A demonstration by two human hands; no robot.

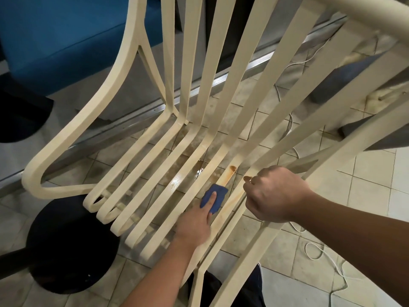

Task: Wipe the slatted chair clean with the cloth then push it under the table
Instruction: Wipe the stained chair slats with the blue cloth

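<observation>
head view: the cream slatted chair (132, 29) fills the frame above a tiled floor (365, 173), with a brown stain (230, 173) on one seat slat. the left hand (194, 224) holds a blue cloth (219, 194) against that slat just below the stain, index finger straight on top, other fingers hidden. the right hand (276, 193) is curled round the neighbouring slat. a white cable (332, 260) trails on the floor, and a black round base (73, 247) sits at left.

narrow gaps between chair slats (141, 173)
</observation>
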